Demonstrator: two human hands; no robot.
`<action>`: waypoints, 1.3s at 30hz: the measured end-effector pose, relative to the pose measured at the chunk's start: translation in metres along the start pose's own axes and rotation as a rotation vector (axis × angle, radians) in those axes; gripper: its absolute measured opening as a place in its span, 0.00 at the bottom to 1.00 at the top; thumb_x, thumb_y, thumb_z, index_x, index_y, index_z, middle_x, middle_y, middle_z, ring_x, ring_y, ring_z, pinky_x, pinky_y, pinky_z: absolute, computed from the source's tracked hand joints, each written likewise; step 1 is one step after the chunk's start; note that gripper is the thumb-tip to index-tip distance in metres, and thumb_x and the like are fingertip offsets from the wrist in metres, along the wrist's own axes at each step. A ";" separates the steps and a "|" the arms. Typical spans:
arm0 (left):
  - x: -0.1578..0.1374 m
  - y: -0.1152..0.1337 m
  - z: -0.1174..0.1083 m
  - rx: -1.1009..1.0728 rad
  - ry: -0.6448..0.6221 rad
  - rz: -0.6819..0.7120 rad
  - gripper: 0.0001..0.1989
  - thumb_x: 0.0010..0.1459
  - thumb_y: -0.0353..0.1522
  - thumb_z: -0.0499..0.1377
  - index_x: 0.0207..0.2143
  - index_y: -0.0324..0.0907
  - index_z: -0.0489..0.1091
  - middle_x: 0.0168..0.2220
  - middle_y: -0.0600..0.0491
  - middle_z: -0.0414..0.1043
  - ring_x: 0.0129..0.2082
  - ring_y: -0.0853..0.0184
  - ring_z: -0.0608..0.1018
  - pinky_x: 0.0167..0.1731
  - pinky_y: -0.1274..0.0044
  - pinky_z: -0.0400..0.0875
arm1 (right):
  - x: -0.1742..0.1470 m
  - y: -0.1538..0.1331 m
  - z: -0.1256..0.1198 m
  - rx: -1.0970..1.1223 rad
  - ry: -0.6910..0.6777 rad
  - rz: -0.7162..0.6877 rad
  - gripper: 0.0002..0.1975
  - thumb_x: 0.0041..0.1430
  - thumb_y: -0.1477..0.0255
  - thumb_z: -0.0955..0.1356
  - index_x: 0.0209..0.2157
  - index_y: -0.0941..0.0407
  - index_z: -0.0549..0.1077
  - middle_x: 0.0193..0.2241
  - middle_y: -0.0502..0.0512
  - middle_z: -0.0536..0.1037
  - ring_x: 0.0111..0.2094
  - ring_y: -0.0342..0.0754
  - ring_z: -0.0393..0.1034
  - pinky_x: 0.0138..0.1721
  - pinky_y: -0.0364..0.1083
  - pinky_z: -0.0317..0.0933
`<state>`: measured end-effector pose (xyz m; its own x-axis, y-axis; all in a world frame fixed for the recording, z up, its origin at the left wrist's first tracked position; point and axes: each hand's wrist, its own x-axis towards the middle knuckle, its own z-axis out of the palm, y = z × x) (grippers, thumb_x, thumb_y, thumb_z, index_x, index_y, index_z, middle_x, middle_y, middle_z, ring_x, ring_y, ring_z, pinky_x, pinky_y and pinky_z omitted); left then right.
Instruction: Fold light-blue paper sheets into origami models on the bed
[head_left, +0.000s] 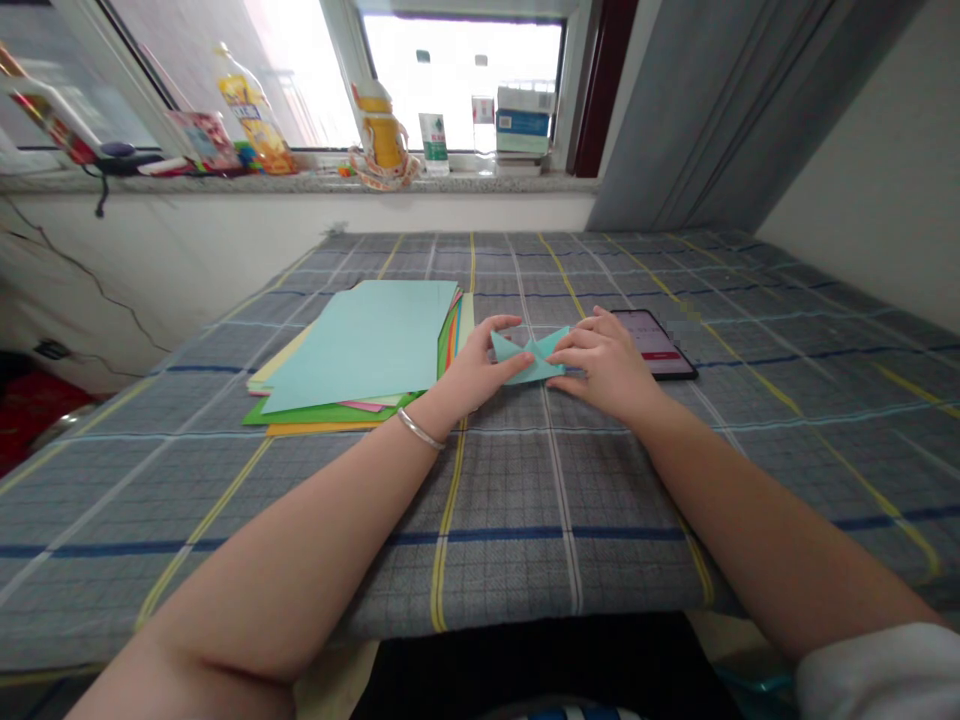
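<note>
Bare forearms (322,520) cross the plaid cloth's (502,570) near edge; between that and its far edge, my left hand (474,368) and right hand (611,368) pinch opposite sides of the folded blue paper (540,368).

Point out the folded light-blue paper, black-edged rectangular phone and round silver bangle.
Folded light-blue paper (537,370): head view, on its lower middle.
Black-edged rectangular phone (657,340): head view, on its screen.
Round silver bangle (420,430): head view, on its band.

From far away, I see a bright window (454,60), a gray curtain (712,90), a white wall (870,180) and a checked cloth (495,500).
</note>
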<state>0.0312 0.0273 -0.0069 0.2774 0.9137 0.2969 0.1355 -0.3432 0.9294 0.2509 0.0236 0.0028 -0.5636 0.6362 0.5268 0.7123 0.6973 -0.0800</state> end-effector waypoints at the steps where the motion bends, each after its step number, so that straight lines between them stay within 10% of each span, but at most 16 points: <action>1: 0.000 0.002 -0.002 0.048 0.010 0.003 0.27 0.51 0.39 0.66 0.51 0.41 0.65 0.51 0.45 0.68 0.53 0.59 0.71 0.49 0.68 0.68 | -0.001 0.002 0.001 0.007 0.013 -0.002 0.10 0.51 0.61 0.74 0.36 0.47 0.80 0.44 0.54 0.78 0.54 0.59 0.62 0.60 0.64 0.47; 8: 0.002 0.014 -0.026 0.275 -0.299 0.196 0.08 0.52 0.33 0.65 0.31 0.40 0.70 0.57 0.45 0.67 0.58 0.58 0.68 0.59 0.61 0.57 | -0.012 0.027 0.011 0.052 -0.054 0.112 0.20 0.44 0.63 0.77 0.40 0.52 0.77 0.64 0.60 0.58 0.67 0.67 0.42 0.62 0.68 0.47; 19: 0.007 0.000 -0.042 0.781 -0.131 0.361 0.13 0.51 0.37 0.67 0.36 0.42 0.70 0.51 0.46 0.71 0.54 0.56 0.69 0.58 0.58 0.59 | -0.006 0.023 0.003 0.454 -0.054 0.156 0.07 0.52 0.66 0.73 0.28 0.53 0.74 0.48 0.57 0.77 0.51 0.53 0.70 0.56 0.58 0.60; 26: -0.003 0.016 -0.024 0.917 -0.197 0.522 0.17 0.47 0.41 0.69 0.40 0.48 0.76 0.41 0.51 0.76 0.60 0.49 0.62 0.65 0.50 0.30 | -0.004 0.014 -0.005 0.408 -0.017 0.199 0.07 0.50 0.66 0.74 0.25 0.53 0.75 0.46 0.57 0.78 0.49 0.54 0.72 0.53 0.57 0.61; 39: 0.000 0.003 -0.005 1.186 -0.281 0.640 0.10 0.61 0.38 0.58 0.32 0.49 0.78 0.30 0.53 0.74 0.40 0.60 0.71 0.60 0.56 0.50 | -0.004 0.006 -0.006 0.233 -0.075 0.323 0.07 0.50 0.64 0.74 0.26 0.52 0.77 0.40 0.57 0.81 0.42 0.56 0.74 0.44 0.55 0.64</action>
<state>0.0266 0.0274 -0.0034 0.7604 0.5017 0.4125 0.5958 -0.7916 -0.1354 0.2603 0.0235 0.0058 -0.3613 0.8510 0.3812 0.7489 0.5084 -0.4251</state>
